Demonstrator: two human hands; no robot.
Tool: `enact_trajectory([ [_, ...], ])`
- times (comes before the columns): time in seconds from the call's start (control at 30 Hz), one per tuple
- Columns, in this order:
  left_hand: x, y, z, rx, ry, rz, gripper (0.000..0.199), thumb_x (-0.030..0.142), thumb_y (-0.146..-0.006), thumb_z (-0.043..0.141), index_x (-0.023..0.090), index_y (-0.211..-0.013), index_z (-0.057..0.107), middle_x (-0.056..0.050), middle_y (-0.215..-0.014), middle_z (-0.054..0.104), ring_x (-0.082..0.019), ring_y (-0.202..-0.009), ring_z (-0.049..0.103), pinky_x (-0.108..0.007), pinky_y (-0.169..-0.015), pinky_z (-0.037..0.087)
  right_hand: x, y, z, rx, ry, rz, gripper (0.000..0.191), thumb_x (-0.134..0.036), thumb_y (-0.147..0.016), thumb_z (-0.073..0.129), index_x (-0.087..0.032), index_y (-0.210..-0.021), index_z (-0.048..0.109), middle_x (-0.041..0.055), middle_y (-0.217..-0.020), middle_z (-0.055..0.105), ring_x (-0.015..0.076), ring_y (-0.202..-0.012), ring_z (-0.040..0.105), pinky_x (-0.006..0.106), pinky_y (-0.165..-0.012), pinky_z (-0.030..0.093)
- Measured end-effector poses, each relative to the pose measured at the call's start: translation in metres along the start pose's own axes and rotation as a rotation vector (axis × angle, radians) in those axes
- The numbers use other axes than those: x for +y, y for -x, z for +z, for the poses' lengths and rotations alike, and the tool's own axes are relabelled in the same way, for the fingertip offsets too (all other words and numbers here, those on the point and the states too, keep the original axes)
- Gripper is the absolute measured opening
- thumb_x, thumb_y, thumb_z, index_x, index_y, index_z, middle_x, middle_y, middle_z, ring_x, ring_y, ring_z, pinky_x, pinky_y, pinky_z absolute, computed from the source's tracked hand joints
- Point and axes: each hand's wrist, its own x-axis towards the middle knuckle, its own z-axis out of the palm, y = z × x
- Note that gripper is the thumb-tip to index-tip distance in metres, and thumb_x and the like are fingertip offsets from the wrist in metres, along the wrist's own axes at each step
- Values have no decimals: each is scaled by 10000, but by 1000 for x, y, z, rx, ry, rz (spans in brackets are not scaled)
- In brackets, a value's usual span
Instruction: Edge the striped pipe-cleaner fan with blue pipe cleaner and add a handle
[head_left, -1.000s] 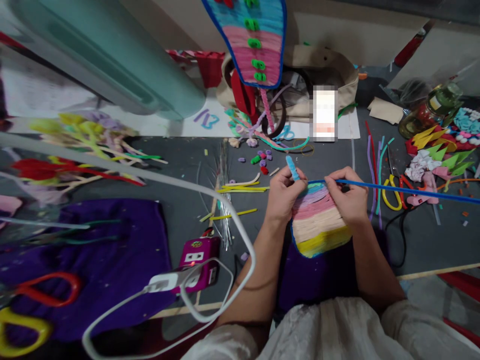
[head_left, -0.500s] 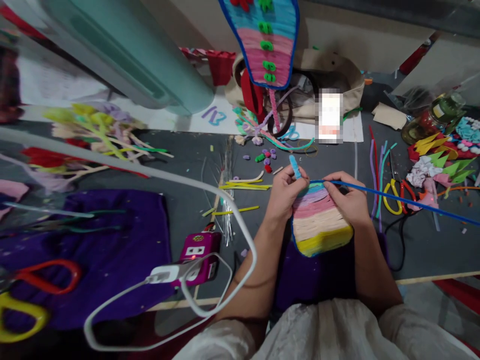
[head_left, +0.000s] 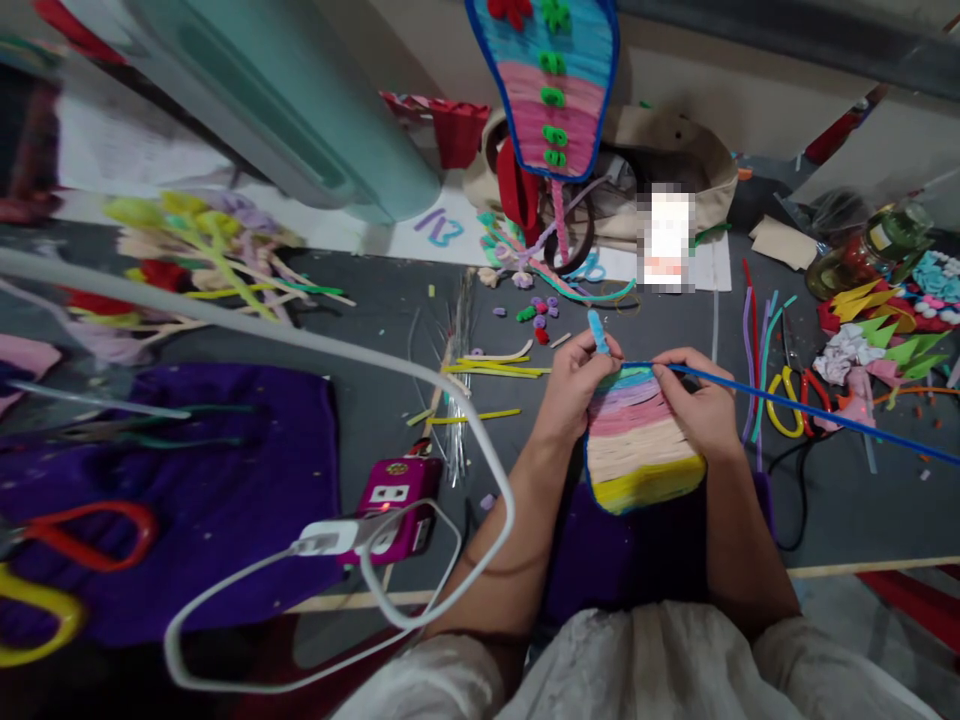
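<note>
A striped panel (head_left: 641, 440) in blue, purple, pink, cream and yellow hangs between my hands, edged in dark blue along its left side. My left hand (head_left: 574, 388) pinches its upper left corner, where a light blue stub (head_left: 598, 330) sticks up. My right hand (head_left: 697, 405) is closed at the upper right corner, thumb and finger on a long blue pipe cleaner (head_left: 810, 408). That strand lies along the panel's top edge and runs off to the right. Below the panel is dark purple cloth (head_left: 630, 560).
A finished-looking striped piece (head_left: 555, 100) stands behind. Left are a purple power adapter (head_left: 396, 505), white cable (head_left: 420, 370), large scissors (head_left: 90, 535) and a teal column (head_left: 300, 110). Small scissors (head_left: 786, 405), pipe cleaners (head_left: 750, 350) and a glass jar (head_left: 889, 240) lie right.
The view has shifted slightly, so the background sits a little further right. Both hands keep their hold, and the right end of the blue strand hangs slightly lower.
</note>
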Motion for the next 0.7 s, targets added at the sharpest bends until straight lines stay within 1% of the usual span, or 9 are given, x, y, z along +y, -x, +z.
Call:
enact_trajectory([
  [0.17,0,0,1,-4,-1,-1,115,232,-572,675,186,-660,617,21,-629,556,-108,-591,461,-234,-576,363,-1,0,0,4,8,4,114,-303,-904,631,-247,-867,723,-5,-827,726,165,-784,676,284,-741,536],
  [0.43,-3,0,2,-7,-27,46,123,207,-576,691,188,-630,581,35,-619,531,-98,-590,436,-231,-578,351,-2,0,-1,-17,14,12,133,-328,-917,622,-246,-877,720,-1,-831,723,168,-779,673,286,-737,538],
  [0.57,-2,1,2,-4,-39,73,117,192,-584,686,186,-640,583,23,-665,581,-101,-617,471,-229,-598,377,-2,0,0,-14,4,12,124,-313,-917,622,-244,-879,718,-4,-835,726,164,-781,673,281,-740,535],
  [0.7,-2,2,1,-20,-23,42,121,186,-587,679,184,-647,575,18,-687,615,-103,-618,500,-229,-604,398,-2,0,0,-17,2,5,116,-297,-911,621,-241,-874,716,-4,-834,729,165,-780,672,284,-750,534],
])
